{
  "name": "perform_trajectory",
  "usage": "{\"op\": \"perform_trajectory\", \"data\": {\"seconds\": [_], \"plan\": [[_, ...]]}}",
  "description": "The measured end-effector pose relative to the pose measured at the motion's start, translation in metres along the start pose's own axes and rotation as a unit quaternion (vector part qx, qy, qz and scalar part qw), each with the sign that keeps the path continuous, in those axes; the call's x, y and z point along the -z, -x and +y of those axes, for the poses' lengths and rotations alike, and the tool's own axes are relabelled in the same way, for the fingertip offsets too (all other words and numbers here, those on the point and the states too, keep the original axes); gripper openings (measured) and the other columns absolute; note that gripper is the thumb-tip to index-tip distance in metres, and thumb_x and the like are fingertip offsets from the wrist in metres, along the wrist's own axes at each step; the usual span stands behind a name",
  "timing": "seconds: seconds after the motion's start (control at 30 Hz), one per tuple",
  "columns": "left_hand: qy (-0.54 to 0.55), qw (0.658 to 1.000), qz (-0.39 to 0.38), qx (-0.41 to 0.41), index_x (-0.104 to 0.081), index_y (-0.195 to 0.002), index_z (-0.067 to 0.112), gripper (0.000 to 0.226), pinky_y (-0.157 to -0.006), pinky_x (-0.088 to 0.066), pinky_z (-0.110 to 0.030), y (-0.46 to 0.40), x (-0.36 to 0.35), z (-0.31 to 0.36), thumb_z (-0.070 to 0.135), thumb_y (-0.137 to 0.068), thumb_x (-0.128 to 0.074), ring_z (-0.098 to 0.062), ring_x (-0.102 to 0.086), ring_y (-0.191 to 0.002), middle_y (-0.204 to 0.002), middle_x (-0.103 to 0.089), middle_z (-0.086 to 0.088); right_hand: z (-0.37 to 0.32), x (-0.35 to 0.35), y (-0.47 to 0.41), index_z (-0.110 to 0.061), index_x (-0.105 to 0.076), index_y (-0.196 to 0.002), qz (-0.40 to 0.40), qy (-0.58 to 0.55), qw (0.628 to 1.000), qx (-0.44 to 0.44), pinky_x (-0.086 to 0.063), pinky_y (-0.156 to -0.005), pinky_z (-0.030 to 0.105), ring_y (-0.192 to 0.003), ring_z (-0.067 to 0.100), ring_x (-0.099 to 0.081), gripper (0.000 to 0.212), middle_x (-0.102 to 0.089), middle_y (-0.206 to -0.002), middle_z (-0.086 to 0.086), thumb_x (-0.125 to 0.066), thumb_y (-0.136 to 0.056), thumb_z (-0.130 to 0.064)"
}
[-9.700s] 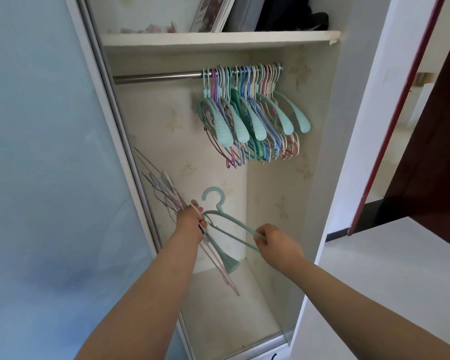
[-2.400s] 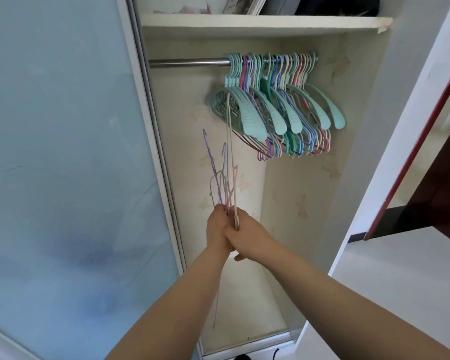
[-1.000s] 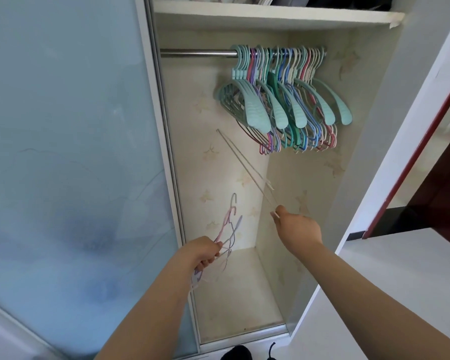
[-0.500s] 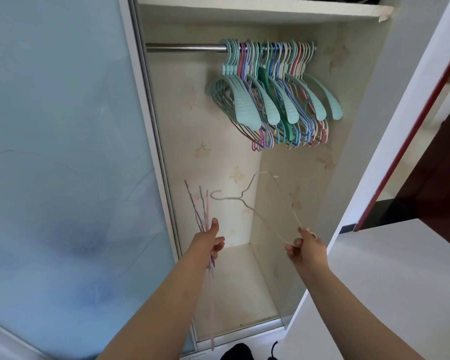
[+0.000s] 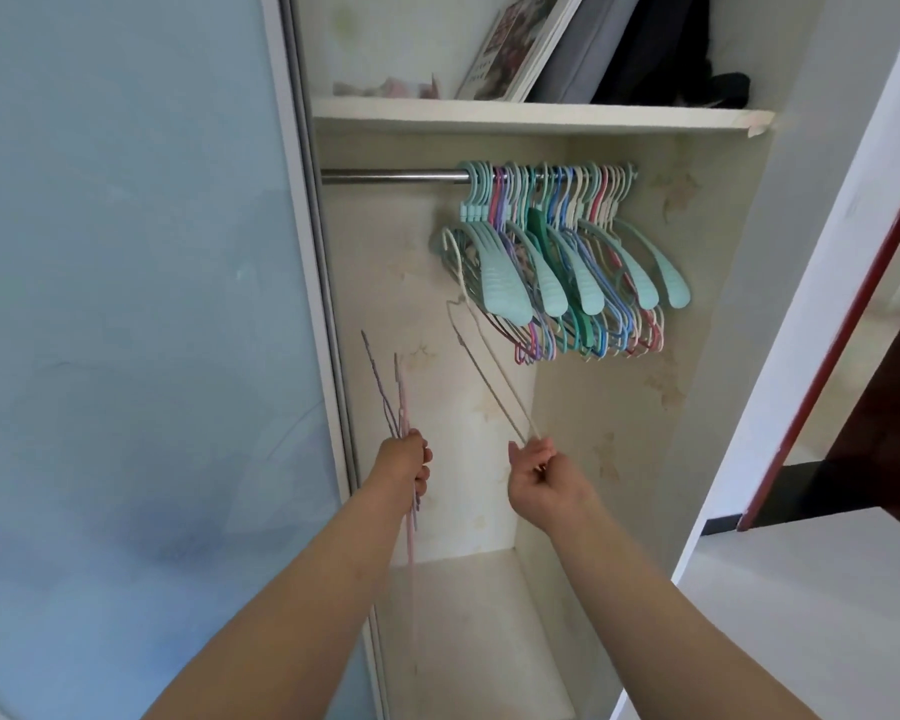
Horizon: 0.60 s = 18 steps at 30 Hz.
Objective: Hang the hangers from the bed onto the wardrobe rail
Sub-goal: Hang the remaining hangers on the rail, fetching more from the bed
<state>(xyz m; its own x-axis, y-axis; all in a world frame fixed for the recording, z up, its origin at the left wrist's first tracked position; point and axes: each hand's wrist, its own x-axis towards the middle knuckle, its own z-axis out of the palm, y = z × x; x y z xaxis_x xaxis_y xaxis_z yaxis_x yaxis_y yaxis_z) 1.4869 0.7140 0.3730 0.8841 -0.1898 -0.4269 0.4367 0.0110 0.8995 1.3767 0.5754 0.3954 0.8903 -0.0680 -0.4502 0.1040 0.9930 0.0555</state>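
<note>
A steel wardrobe rail [image 5: 391, 175] runs under a white shelf, with several teal, blue and pink hangers [image 5: 562, 262] bunched at its right end. My right hand [image 5: 541, 478] pinches the lower end of one thin cream hanger [image 5: 481, 350], which slants up and left so its hook reaches the left side of the hung bunch, below the rail. My left hand [image 5: 404, 462] grips a bundle of thin pink and purple hangers [image 5: 393, 397], held edge-on and upright near the wardrobe's left frame.
A frosted sliding door [image 5: 126, 304] fills the left. The top shelf [image 5: 536, 116] holds a framed picture, a grey cushion and dark fabric. The wardrobe's right wall [image 5: 723, 356] and a red-trimmed door edge [image 5: 827, 356] stand to the right.
My right hand has raised the cream hanger and turned it, so its hook now points up beside the hung bunch. My left hand keeps the bundle upright. The view has tilted upward.
</note>
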Motion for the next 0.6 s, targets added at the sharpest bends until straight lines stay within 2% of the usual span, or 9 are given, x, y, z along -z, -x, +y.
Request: {"op": "perform_trajectory", "data": {"seconds": [0.07, 0.17, 0.33, 0.4, 0.5, 0.6], "plan": [[-0.016, 1.0, 0.012, -0.014, -0.043, -0.075, 0.013, 0.028, -0.036, -0.018, -0.008, 0.003, 0.003, 0.021, 0.021, -0.101, -0.036, -0.012, -0.026, -0.043, -0.065, -0.046, -0.002, 0.013, -0.033, -0.008, -0.003, -0.054, -0.086, -0.023, -0.025, 0.999, -0.001, -0.037, -0.027, 0.016, -0.023, 0.01, -0.046, 0.016, -0.055, -0.044, 0.003, -0.045, -0.097, -0.009], [-0.025, 0.999, 0.026, -0.04, -0.044, -0.075, 0.012, 0.028, -0.036, -0.019, -0.008, 0.01, 0.008, 0.044, 0.022, -0.1, -0.037, -0.012, -0.026, -0.044, -0.066, -0.046, -0.002, 0.027, -0.079, -0.016, -0.011, -0.053, -0.071, -0.055, -0.049, 0.997, -0.008, -0.036, -0.026, 0.017, -0.024, 0.012, -0.047, 0.028, -0.052, -0.038, 0.003, -0.044, -0.097, -0.012], [-0.005, 0.998, 0.029, -0.056, -0.042, -0.072, 0.014, 0.032, -0.037, -0.017, -0.008, 0.023, 0.017, 0.071, 0.026, -0.101, -0.034, -0.012, -0.024, -0.045, -0.066, -0.044, 0.0, 0.043, -0.131, -0.039, -0.015, -0.058, -0.09, -0.074, -0.131, 0.989, -0.013, -0.042, -0.031, 0.018, -0.027, 0.017, -0.053, 0.02, -0.054, -0.037, 0.009, -0.042, -0.101, -0.019], [0.004, 0.998, 0.029, -0.055, -0.041, -0.073, 0.015, 0.031, -0.039, -0.017, -0.007, 0.027, 0.019, 0.076, 0.025, -0.101, -0.034, -0.012, -0.023, -0.045, -0.066, -0.044, 0.001, 0.047, -0.141, -0.047, -0.013, -0.059, -0.093, -0.068, -0.169, 0.983, -0.011, -0.045, -0.033, 0.019, -0.027, 0.019, -0.054, 0.021, -0.057, -0.042, 0.012, -0.042, -0.101, -0.02], [0.012, 0.998, 0.028, -0.054, -0.041, -0.074, 0.016, 0.027, -0.039, -0.017, -0.007, 0.031, 0.021, 0.075, 0.02, -0.1, -0.034, -0.012, -0.022, -0.046, -0.065, -0.044, 0.001, 0.05, -0.151, -0.056, -0.012, -0.057, -0.09, -0.057, -0.209, 0.976, 0.005, -0.047, -0.035, 0.02, -0.026, 0.02, -0.053, 0.021, -0.06, -0.065, 0.009, -0.042, -0.101, -0.02], [0.016, 0.998, 0.029, -0.047, -0.041, -0.075, 0.015, 0.026, -0.039, -0.017, -0.007, 0.033, 0.022, 0.072, 0.019, -0.1, -0.034, -0.011, -0.022, -0.045, -0.064, -0.045, 0.001, 0.048, -0.159, -0.061, -0.008, -0.056, -0.084, -0.049, -0.229, 0.972, 0.025, -0.049, -0.037, 0.021, -0.025, 0.021, -0.053, 0.022, -0.058, -0.073, 0.009, -0.046, -0.099, -0.02]]}}
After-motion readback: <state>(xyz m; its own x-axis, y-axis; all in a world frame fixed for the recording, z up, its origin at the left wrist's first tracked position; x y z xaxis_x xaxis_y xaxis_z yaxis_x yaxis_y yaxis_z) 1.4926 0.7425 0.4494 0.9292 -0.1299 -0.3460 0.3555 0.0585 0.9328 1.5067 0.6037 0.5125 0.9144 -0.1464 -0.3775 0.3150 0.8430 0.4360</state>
